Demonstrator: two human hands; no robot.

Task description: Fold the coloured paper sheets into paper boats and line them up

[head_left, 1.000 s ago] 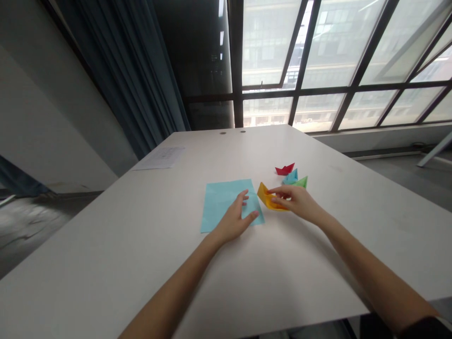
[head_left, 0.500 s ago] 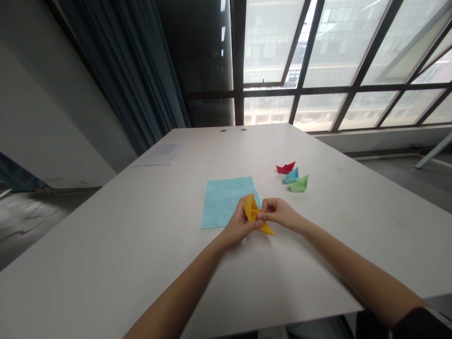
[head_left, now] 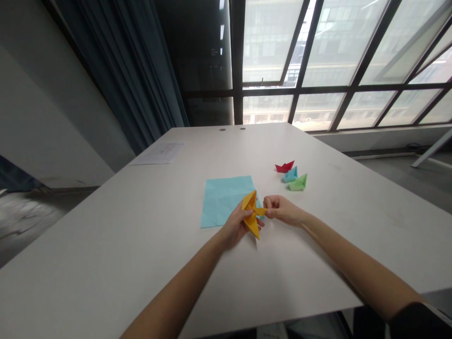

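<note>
Both my hands hold a folded orange paper boat (head_left: pixel 252 213) just above the white table (head_left: pixel 141 245). My left hand (head_left: pixel 237 224) grips its left side with fingers curled round it. My right hand (head_left: pixel 281 209) pinches a flap on its right side. The boat stands tilted, one tip pointing down toward the table. Behind it lies a flat light blue sheet of paper (head_left: pixel 223 198), creased, partly hidden by my left hand and the boat.
Three small paper boats sit in a row to the right: a red one (head_left: pixel 284 166), a blue one (head_left: pixel 290 175) and a green one (head_left: pixel 298 182). A white printed sheet (head_left: pixel 158 153) lies at the far left. Windows and a dark curtain stand behind the table.
My right hand carried the orange boat from beside the other boats toward me. My left hand left the blue sheet and took hold of the boat, which has turned more upright.
</note>
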